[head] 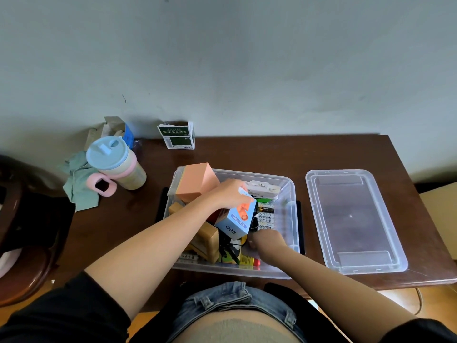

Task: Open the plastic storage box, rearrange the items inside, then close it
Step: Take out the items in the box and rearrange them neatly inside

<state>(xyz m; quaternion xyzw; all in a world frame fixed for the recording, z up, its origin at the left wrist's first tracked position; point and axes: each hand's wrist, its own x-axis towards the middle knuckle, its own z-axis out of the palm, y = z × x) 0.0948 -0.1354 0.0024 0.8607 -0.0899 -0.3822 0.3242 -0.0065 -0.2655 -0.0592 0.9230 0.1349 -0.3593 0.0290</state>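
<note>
The clear plastic storage box (289, 194) stands open on the brown table, its lid (353, 221) lying flat to its right. My left hand (228, 194) grips the top of a light blue mini fan carton (235, 222) and holds it tilted over the middle of the box. My right hand (267, 242) reaches down into the box near its front right; its fingers are hidden, so what they touch is unclear. Inside are an orange box (195, 181) standing at the back left, tan boxes (206, 240), a row of batteries (265, 217) and a white carton (263, 188).
A pastel cup with a blue lid (112, 162) and a green cloth (79, 181) sit at the table's left. A green and white carton (176, 136) stands by the wall. A dark wooden chair (24, 231) is at the left.
</note>
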